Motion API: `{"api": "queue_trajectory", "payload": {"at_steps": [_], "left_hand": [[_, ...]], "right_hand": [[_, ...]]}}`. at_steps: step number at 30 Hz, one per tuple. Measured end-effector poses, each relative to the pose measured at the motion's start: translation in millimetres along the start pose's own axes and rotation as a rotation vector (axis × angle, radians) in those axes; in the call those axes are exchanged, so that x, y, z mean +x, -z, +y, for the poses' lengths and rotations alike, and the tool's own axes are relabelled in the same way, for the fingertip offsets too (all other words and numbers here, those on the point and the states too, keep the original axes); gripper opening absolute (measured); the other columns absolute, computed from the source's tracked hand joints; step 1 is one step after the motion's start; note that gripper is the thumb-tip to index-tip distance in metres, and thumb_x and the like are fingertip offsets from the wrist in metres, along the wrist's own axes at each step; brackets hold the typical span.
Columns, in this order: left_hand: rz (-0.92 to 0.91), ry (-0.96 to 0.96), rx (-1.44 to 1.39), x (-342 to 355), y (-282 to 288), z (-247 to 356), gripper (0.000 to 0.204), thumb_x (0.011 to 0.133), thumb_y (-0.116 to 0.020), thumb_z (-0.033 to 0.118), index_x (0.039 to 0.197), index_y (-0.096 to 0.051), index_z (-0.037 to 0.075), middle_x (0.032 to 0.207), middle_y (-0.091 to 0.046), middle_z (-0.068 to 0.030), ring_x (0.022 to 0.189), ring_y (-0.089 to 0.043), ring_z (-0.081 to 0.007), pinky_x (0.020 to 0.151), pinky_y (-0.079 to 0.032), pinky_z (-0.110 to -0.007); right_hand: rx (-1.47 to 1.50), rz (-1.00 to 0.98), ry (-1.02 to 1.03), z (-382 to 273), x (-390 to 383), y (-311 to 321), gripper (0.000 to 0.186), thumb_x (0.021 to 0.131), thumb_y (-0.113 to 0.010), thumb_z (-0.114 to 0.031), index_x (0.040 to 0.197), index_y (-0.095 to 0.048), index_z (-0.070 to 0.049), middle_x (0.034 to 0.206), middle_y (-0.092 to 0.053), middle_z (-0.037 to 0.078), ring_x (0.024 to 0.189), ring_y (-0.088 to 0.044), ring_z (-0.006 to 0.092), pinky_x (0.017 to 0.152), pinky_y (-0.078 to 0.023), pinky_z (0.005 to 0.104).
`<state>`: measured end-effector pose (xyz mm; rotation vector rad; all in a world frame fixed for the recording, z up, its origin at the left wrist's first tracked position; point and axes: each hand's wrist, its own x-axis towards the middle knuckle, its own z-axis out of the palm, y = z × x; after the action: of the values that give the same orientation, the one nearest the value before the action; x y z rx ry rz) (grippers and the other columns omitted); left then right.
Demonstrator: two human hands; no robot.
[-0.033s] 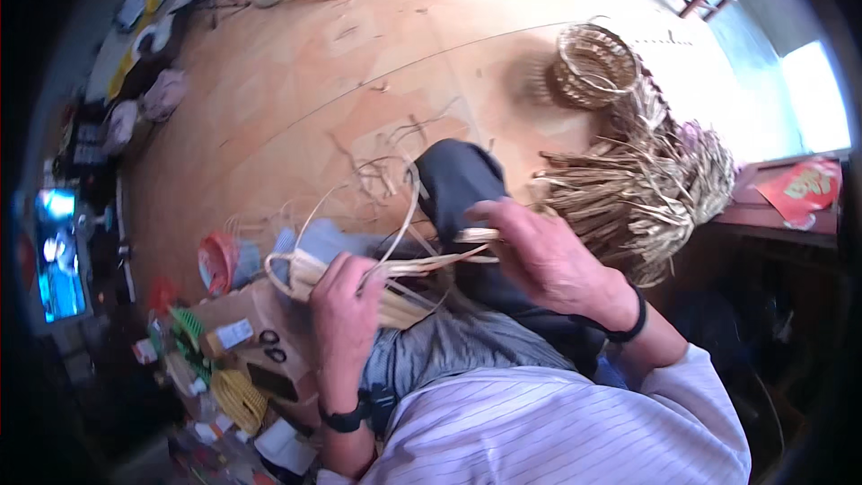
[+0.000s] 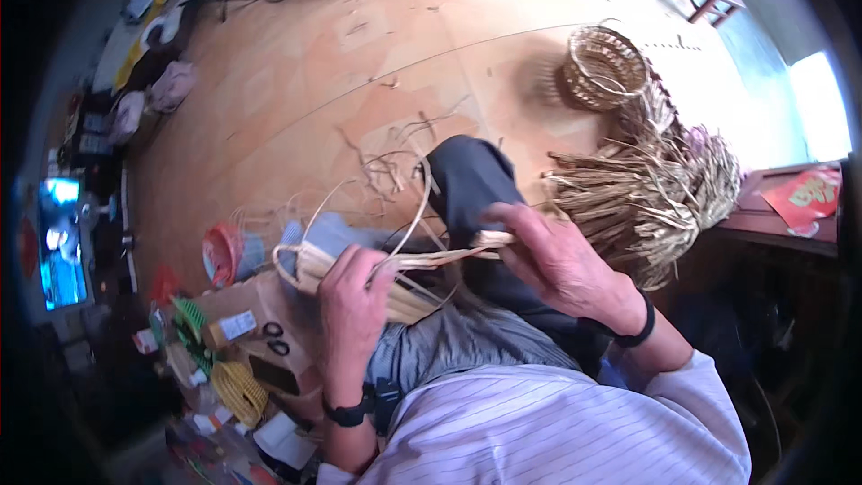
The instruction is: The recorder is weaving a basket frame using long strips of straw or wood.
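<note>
Across my lap lies a pale woven piece made of flat plant-fibre strips, with a looped edge at its left end. My left hand is closed on this piece near its left part. From there a bundle of pale fibre strips runs right to my right hand, whose thumb and fingers pinch its folded end. One long thin strip arches up from beside my left hand, over my knee. My palms hide part of the strips.
Dry brown fibre stalks lie heaped at the right, with a round wicker basket beyond them. Loose scraps litter the floor ahead. At the left, scissors, a yellow woven item and a red-rimmed bucket crowd together.
The view has shifted slightly, so the surroundings sit a little further right. My right hand has turned a bit, its fingers slightly lower on the strip end. Both hands keep their hold.
</note>
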<state>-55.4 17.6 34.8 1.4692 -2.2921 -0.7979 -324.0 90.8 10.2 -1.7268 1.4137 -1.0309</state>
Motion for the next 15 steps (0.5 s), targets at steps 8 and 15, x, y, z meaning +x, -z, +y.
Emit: {"api": "queue_trajectory", "payload": {"at_steps": [8,15], "left_hand": [[0.143,-0.088,0.069,-11.5,-4.4,-4.2,0.018,0.099,-0.07,0.018,0.098,-0.067,0.0,0.087,-0.067,-0.0175,0.08,-0.068,-0.0396,0.069,-0.051,-0.045],[0.131,0.003,0.004,20.5,25.9,-15.8,0.026,0.103,-0.067,0.026,0.094,-0.068,0.002,0.079,-0.067,-0.0175,0.074,-0.068,-0.0374,0.065,-0.05,-0.045]], "right_hand": [[0.124,-0.151,-0.103,1.2,-41.5,-41.6,0.006,0.104,-0.066,-0.006,0.106,-0.068,-0.001,0.08,-0.061,0.014,0.068,-0.059,0.0284,0.064,-0.048,0.0368],[0.286,-0.318,-0.295,-11.1,-43.3,-54.7,0.033,0.108,-0.064,-0.024,0.089,-0.06,0.002,0.067,-0.055,0.017,0.058,-0.05,0.0278,0.058,-0.043,0.0398]]}}
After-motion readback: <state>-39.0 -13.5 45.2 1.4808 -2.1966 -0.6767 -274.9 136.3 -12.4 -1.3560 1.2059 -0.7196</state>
